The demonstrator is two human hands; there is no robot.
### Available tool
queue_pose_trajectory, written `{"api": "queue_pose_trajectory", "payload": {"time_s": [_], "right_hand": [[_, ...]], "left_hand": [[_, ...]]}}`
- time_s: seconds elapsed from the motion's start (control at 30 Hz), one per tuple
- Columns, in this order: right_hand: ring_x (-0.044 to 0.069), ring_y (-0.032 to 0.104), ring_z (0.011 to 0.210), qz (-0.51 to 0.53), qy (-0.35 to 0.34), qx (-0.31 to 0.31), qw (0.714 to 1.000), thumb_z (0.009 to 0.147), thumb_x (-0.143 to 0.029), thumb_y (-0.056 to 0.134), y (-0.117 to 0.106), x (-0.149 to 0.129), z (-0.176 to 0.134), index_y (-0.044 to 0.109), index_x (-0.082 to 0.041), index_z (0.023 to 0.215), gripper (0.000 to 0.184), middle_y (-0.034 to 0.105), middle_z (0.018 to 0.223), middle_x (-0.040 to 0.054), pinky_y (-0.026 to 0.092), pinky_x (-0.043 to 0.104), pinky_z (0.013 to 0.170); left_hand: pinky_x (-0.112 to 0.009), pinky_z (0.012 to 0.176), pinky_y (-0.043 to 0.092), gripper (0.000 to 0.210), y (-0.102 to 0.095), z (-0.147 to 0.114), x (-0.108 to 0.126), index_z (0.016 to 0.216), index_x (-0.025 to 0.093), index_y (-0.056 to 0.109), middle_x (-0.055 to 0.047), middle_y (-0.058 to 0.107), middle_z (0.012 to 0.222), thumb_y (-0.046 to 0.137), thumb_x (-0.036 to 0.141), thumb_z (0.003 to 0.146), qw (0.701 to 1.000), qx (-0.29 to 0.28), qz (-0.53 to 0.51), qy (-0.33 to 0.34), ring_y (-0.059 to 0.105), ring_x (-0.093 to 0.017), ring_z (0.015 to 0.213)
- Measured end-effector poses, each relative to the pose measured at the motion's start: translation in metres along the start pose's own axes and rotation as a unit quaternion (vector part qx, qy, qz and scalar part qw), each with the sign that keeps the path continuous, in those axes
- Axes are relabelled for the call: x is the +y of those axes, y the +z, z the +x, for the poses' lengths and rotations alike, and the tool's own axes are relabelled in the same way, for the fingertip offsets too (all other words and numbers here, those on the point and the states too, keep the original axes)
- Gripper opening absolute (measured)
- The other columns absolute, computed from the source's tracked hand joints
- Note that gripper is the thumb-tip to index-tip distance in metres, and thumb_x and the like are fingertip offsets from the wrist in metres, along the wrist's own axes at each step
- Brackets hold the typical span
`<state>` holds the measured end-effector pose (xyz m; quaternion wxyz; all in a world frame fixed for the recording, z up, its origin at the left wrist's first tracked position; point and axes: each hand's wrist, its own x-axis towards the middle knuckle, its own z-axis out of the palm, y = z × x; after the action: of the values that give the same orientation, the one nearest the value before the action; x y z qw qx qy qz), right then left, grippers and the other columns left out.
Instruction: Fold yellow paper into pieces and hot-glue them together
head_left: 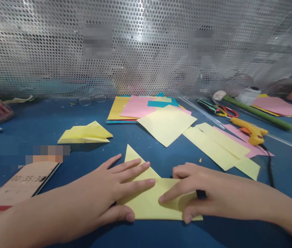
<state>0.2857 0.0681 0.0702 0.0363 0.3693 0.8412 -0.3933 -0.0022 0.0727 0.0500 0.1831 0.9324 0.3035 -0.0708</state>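
A folded pale yellow sheet of paper (pixel 148 206) lies on the blue table in front of me, one pointed corner sticking up at the far left. My left hand (pixel 120 182) rests flat across its left part, fingers spread and thumb near the front edge. On the right part, my right hand (pixel 195 191) presses the tip of its outstretched index finger onto the paper. Its thumb touches near the front edge, apart from the index finger, while the other fingers curl at the back edge. A folded yellow paper piece (pixel 86 132) sits beyond my left hand.
A phone (pixel 19 186) showing a timer lies at left. Farther back are a stack of coloured paper (pixel 120 106), a loose cream square (pixel 167 125), cut strips (pixel 213 144), glasses (pixel 91 100), a yellow glue gun (pixel 251 131), red-handled scissors (pixel 230 112) and a perforated metal panel (pixel 141 62).
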Motion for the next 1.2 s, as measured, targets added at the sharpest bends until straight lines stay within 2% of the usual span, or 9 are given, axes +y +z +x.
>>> {"api": "queue_pose_trajectory", "payload": {"time_s": [0.2, 0.37, 0.53, 0.63, 0.7, 0.8, 0.93, 1.07, 1.2], "right_hand": [[0.016, 0.055, 0.091, 0.049, 0.022, 0.004, 0.999, 0.089, -0.031, 0.070, -0.0031, 0.0005, -0.0019, 0.072, -0.038, 0.118, 0.030, 0.052, 0.093, -0.0018, 0.040, 0.026, 0.082], [0.014, 0.055, 0.086, 0.039, -0.012, 0.004, 0.999, 0.092, -0.016, 0.062, -0.0025, 0.0050, -0.0010, 0.076, -0.038, 0.113, 0.033, 0.052, 0.088, -0.0021, 0.039, 0.026, 0.083], [0.014, 0.053, 0.087, 0.033, -0.015, -0.013, 0.999, 0.097, -0.022, 0.057, -0.0031, 0.0063, -0.0014, 0.075, -0.040, 0.114, 0.031, 0.047, 0.087, -0.0015, 0.039, 0.026, 0.082], [0.017, 0.053, 0.097, 0.054, -0.003, -0.014, 0.998, 0.092, -0.035, 0.068, -0.0036, 0.0056, -0.0027, 0.075, -0.039, 0.114, 0.024, 0.048, 0.092, -0.0014, 0.038, 0.029, 0.090], [0.018, 0.054, 0.099, 0.064, 0.000, -0.008, 0.998, 0.086, -0.045, 0.073, -0.0035, 0.0057, -0.0031, 0.075, -0.039, 0.113, 0.028, 0.048, 0.093, -0.0016, 0.037, 0.031, 0.092], [0.019, 0.054, 0.096, 0.057, -0.010, 0.002, 0.998, 0.086, -0.051, 0.071, -0.0032, 0.0064, -0.0020, 0.077, -0.036, 0.110, 0.029, 0.049, 0.088, -0.0013, 0.037, 0.033, 0.093], [0.022, 0.055, 0.103, 0.056, -0.021, 0.001, 0.998, 0.087, -0.050, 0.071, -0.0033, 0.0057, -0.0003, 0.079, -0.033, 0.107, 0.027, 0.060, 0.081, 0.0004, 0.035, 0.037, 0.100], [0.023, 0.053, 0.117, 0.072, -0.001, 0.016, 0.997, 0.085, -0.044, 0.074, -0.0023, 0.0035, -0.0011, 0.079, -0.034, 0.106, 0.023, 0.066, 0.093, 0.0009, 0.034, 0.036, 0.103], [0.019, 0.056, 0.105, 0.078, 0.006, 0.021, 0.997, 0.086, -0.038, 0.075, 0.0004, 0.0033, -0.0018, 0.079, -0.034, 0.104, 0.019, 0.062, 0.090, -0.0016, 0.036, 0.033, 0.099]], "left_hand": [[-0.059, 0.119, 0.016, 0.056, 0.0024, 0.0006, -0.0006, 0.152, 0.050, 0.017, 0.004, 0.016, 0.162, 0.038, 0.061, 0.101, 1.000, 0.011, 0.015, 0.003, 0.019, -0.027, 0.150], [-0.058, 0.119, 0.018, 0.055, 0.0019, 0.0003, 0.0002, 0.151, 0.052, 0.017, 0.003, 0.016, 0.163, 0.040, 0.055, 0.102, 1.000, 0.016, 0.015, 0.011, 0.019, -0.027, 0.150], [-0.064, 0.117, 0.020, 0.050, -0.0024, 0.0016, 0.0042, 0.149, 0.057, 0.018, 0.005, 0.012, 0.163, 0.036, 0.056, 0.103, 1.000, -0.020, 0.000, 0.010, 0.014, -0.029, 0.150], [-0.070, 0.115, 0.016, 0.047, -0.0026, 0.0012, 0.0061, 0.147, 0.061, 0.015, 0.008, 0.007, 0.163, 0.030, 0.060, 0.103, 0.999, -0.040, -0.004, -0.003, 0.009, -0.029, 0.150], [-0.070, 0.115, 0.015, 0.046, -0.0014, 0.0006, 0.0062, 0.147, 0.062, 0.013, 0.009, 0.006, 0.163, 0.029, 0.060, 0.103, 0.999, -0.043, -0.005, -0.006, 0.008, -0.028, 0.151], [-0.069, 0.115, 0.017, 0.048, 0.0002, 0.0002, 0.0057, 0.149, 0.060, 0.013, 0.007, 0.007, 0.164, 0.030, 0.057, 0.104, 0.999, -0.033, 0.002, -0.004, 0.008, -0.029, 0.151], [-0.064, 0.116, 0.025, 0.049, -0.0003, 0.0002, 0.0060, 0.150, 0.056, 0.017, 0.004, 0.013, 0.164, 0.035, 0.052, 0.104, 1.000, -0.014, 0.008, 0.010, 0.013, -0.030, 0.150], [-0.062, 0.114, 0.030, 0.049, -0.0010, -0.0009, 0.0058, 0.149, 0.057, 0.019, 0.004, 0.017, 0.163, 0.038, 0.052, 0.104, 1.000, 0.000, 0.021, 0.017, 0.017, -0.030, 0.149], [-0.061, 0.113, 0.034, 0.049, -0.0002, -0.0011, 0.0050, 0.147, 0.060, 0.019, 0.005, 0.017, 0.162, 0.040, 0.050, 0.104, 0.999, 0.015, 0.030, 0.026, 0.020, -0.031, 0.148]]}}
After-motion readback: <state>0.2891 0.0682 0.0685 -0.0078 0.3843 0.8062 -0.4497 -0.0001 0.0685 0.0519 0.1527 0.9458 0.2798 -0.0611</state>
